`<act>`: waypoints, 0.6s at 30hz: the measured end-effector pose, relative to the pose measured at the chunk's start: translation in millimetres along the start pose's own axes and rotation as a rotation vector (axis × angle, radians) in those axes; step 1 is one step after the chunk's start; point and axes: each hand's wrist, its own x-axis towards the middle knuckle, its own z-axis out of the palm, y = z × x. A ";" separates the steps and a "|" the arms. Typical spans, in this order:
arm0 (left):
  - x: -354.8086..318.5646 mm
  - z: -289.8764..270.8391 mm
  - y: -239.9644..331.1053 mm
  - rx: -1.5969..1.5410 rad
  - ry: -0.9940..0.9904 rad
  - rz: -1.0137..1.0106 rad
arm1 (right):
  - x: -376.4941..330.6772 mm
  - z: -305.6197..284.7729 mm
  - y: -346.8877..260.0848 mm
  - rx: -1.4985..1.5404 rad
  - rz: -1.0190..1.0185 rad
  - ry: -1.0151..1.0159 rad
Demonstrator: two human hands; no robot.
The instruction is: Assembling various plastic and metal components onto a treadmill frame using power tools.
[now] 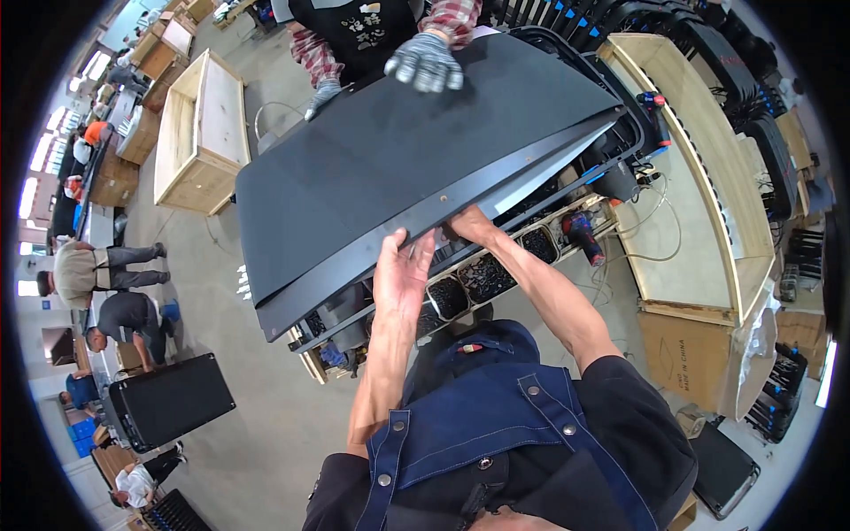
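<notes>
A large dark grey panel (390,168) lies tilted on a black frame (567,190), its near edge raised and lined with small screws. Palm up, my left hand (403,274) is at that near edge, thumb and fingers apart and some fingertips reaching the panel's underside. My right hand (474,226) reaches under the same edge just to the right, its fingers hidden by the panel. Across from me, a person's striped gloved hand (427,64) is over the panel's top, and the other glove (322,97) is at its far left edge.
Bins of small dark parts (482,277) sit below the panel's near edge. A red and black power drill (583,237) hangs at the right, another drill (655,115) beyond it. Wooden crates (221,115) flank the bench; a cardboard box (677,354) stands right. Several people work at far left.
</notes>
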 end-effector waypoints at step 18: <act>14.8 -7.2 -39.7 -0.150 0.139 0.061 | -20.9 -88.3 26.0 0.018 0.065 -0.125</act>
